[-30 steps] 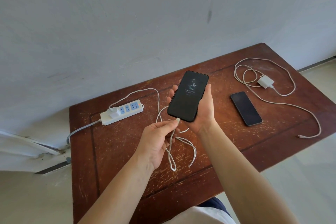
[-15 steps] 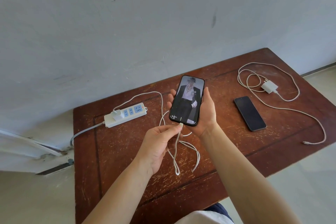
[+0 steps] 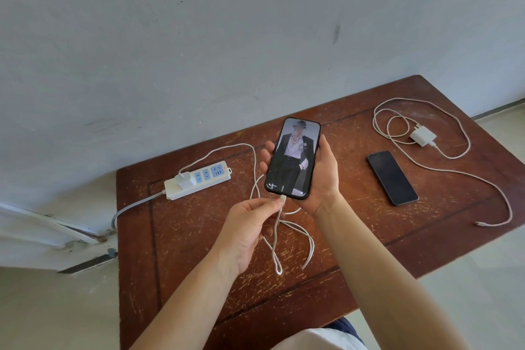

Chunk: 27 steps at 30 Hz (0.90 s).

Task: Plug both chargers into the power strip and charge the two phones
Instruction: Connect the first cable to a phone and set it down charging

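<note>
Right hand (image 3: 321,176) cradles lit black slab phone (image 3: 292,158), left hand (image 3: 250,224) pinches white cable plug (image 3: 282,198) at its port; 2nd dark phone (image 3: 392,177) lies right of both hands, nearer right, long axis pointing away.

Table (image 3: 176,264) against the wall (image 3: 199,37). Power strip (image 3: 199,180) on the table's left part, with one charger (image 3: 184,179) seated at its left end. Cable (image 3: 257,179) running right from that charger to the phone (image 3: 292,159) held above the table's middle by the right hand (image 3: 324,179); left hand (image 3: 250,224) at the phone's near end, pinching the cable's plug. Second phone (image 3: 393,177) flat on the table to the right. Second charger (image 3: 422,136) behind it, its cable (image 3: 466,179) looped around and trailing to the near right edge.
</note>
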{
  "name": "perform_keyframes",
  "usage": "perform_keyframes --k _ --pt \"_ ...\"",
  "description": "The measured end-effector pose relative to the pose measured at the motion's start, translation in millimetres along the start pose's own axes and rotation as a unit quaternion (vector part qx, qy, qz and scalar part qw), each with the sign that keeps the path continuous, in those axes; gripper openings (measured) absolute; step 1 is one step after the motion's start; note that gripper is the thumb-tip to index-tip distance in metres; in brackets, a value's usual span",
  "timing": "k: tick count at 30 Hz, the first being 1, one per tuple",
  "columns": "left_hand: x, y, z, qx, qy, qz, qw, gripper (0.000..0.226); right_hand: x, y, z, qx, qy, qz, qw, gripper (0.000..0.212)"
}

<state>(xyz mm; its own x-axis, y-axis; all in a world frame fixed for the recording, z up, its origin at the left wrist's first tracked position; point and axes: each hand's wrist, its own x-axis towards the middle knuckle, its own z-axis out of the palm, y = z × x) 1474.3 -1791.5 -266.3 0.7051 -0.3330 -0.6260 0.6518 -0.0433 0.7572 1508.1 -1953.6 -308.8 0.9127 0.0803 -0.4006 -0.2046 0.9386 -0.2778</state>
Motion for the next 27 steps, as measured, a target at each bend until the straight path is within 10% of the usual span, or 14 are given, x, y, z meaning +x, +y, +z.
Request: perform_keyframes --k 27 --pt "3 9 -13 -0.024 0.030 0.057 0.998 0.024 -1 8 -5 -0.090 0.057 -0.013 0.994 0.081"
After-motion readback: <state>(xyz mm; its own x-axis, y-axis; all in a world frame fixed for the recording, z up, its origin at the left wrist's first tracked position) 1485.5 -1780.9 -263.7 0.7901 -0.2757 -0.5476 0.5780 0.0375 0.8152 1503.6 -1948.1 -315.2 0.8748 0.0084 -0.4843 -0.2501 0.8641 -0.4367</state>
